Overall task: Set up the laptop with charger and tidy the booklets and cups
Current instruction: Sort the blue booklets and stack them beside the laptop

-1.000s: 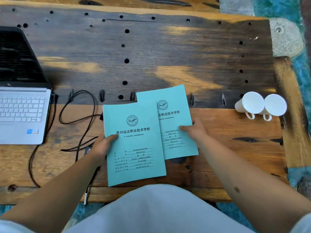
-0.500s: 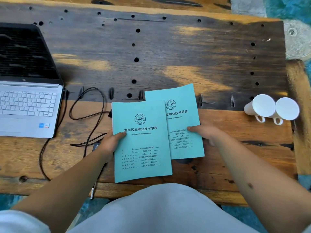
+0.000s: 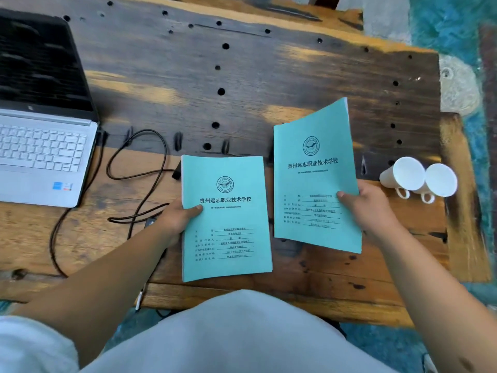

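Head view, left hand: the left hand [image 3: 176,220] grips the left booklet [image 3: 226,219] at its left edge, thumb on the cover, the other fingers hidden underneath.
Head view, left booklet: it sits low over the near part of the wooden table [image 3: 242,76]; whether it rests on the wood or is just lifted I cannot tell.
Head view, right hand: the right hand [image 3: 368,208] pinches the right booklet [image 3: 314,179] at its right edge, thumb on top, fingers behind.
Head view, right booklet: it is raised and tilted, far corner up, clear of the table.
Key relation: the two booklets are apart, side by side with a narrow gap, long axes both running away from the person, the right one slightly skewed; stacking them likely means bringing the right one leftward over the left.
Cups: two white cups [image 3: 419,179] lie on their sides, touching, just right of the right hand, which is the nearer hand.
Laptop: the laptop [image 3: 40,152] is open at far left, charger cable [image 3: 139,179] looping from its right side toward the left hand.
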`<state>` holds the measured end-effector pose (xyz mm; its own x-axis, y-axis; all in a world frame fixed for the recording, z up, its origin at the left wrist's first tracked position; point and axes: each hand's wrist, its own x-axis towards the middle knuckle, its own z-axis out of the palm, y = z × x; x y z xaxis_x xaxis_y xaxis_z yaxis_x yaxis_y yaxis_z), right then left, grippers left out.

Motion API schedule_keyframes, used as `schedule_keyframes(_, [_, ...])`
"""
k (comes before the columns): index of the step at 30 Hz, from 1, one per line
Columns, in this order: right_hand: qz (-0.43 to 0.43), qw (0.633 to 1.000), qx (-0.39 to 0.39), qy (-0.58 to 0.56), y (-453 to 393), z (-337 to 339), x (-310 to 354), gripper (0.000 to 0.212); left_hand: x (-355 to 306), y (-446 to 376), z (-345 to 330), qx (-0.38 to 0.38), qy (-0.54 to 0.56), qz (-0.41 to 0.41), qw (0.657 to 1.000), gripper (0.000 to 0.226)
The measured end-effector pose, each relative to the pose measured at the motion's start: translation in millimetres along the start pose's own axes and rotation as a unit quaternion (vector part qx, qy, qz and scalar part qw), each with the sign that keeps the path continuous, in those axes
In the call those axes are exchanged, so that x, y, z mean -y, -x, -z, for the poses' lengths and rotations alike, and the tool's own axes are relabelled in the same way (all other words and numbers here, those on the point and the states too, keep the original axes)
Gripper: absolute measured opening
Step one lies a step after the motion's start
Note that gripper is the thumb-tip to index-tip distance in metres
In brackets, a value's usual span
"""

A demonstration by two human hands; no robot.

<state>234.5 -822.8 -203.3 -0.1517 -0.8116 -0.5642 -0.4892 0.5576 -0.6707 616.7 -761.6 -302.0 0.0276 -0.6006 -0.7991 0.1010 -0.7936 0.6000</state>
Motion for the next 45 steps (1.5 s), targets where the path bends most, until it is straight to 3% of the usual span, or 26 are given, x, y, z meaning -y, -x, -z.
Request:
schedule_keyframes(3, [-0.005,0.993,-0.004,-0.121,16,18,1,0.016,1,1,-1,-0.006,0.009,-0.001,1.0,0.018])
schedule_keyframes(7, [-0.038,0.974,0.064,-0.212,23,-11,1,0.022,2,1,3,0.001,0.023,0.001,1.0,0.022])
schedule_keyframes(13, [-0.086,0.965,0.153,-0.195,25,-117,-18,0.023,2,-2,7,0.01,0.125,0.075,0.989,0.043])
schedule_keyframes(17, [-0.114,0.964,0.185,-0.152,19,-159,-34,0.023,3,1,10,0.039,0.148,0.052,0.987,0.033])
schedule_keyframes(20, [-0.093,0.972,0.196,-0.091,13,-171,-37,0.024,7,-3,11,0.035,0.098,0.022,0.994,0.037])
schedule_keyframes(22, [-0.054,0.981,0.183,0.039,8,-176,-36,0.023,8,-4,8,0.015,0.083,0.016,0.996,0.036])
schedule_keyframes(24, [-0.019,0.958,0.147,0.245,4,-175,-33,0.037,5,1,5,0.004,0.088,0.01,0.996,0.037])
schedule_keyframes(26, [-0.022,0.939,0.085,0.333,0,-168,-32,0.059,2,12,5,0.024,0.091,-0.006,0.996,0.039])
schedule_keyframes(28, [-0.026,0.961,0.054,0.271,-6,-159,-32,0.085,-2,26,7,0.063,0.094,-0.032,0.993,0.044])
schedule_keyframes(30, [-0.052,0.985,0.146,0.076,-11,-148,-26,0.1,-8,39,12,0.115,0.097,-0.057,0.987,0.05])
schedule_keyframes(31, [-0.061,0.975,0.213,-0.027,-12,-143,-21,0.097,-12,45,14,0.145,0.093,-0.066,0.983,0.051])
schedule_keyframes(33, [-0.037,0.949,0.291,-0.113,-10,-130,-10,0.074,-21,53,20,0.197,0.073,-0.086,0.974,0.048])
schedule_keyframes(36, [0.039,0.971,0.22,-0.09,9,-115,8,0.038,-34,60,26,0.168,0.035,-0.134,0.976,0.046])
schedule_keyframes(40, [0.114,0.985,0.088,-0.093,40,-119,18,0.037,-50,64,31,0.091,-0.037,-0.198,0.975,0.04])
schedule_keyframes(45, [0.158,0.985,0.036,-0.067,44,-136,20,0.038,-55,50,34,0.075,-0.085,-0.249,0.962,0.039])
